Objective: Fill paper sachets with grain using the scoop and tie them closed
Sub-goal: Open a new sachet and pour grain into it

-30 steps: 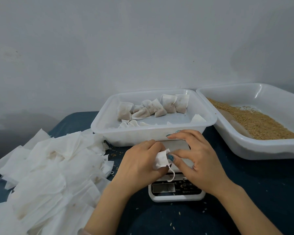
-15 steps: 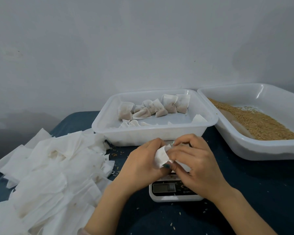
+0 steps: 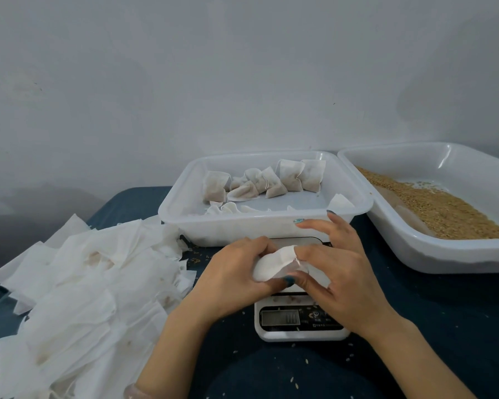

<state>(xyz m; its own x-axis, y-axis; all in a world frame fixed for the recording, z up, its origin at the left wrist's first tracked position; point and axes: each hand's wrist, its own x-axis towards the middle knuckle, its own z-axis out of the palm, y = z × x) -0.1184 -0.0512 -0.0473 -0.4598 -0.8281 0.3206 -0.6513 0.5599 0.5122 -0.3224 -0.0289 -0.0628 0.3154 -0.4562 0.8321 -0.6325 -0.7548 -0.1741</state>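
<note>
A white paper sachet (image 3: 272, 263) is held between both hands just above a small digital scale (image 3: 300, 321). My left hand (image 3: 234, 277) grips the sachet's left side with curled fingers. My right hand (image 3: 337, 272) pinches its right end between thumb and a finger, the other fingers spread toward the tray behind. Several tied, filled sachets (image 3: 265, 182) lie in a white tray (image 3: 179, 223). Brown grain (image 3: 432, 205) fills the large white tray (image 3: 444, 254) at the right. No scoop is in view.
A big heap of empty paper sachets (image 3: 84, 289) covers the left of the dark blue table (image 3: 444, 326). Loose grains are scattered on the table around the scale. A plain grey wall stands close behind the trays.
The sachet has turned and now lies wider between the hands. My right hand's fingers have spread out from a tight curl, and the hanging string is no longer visible.
</note>
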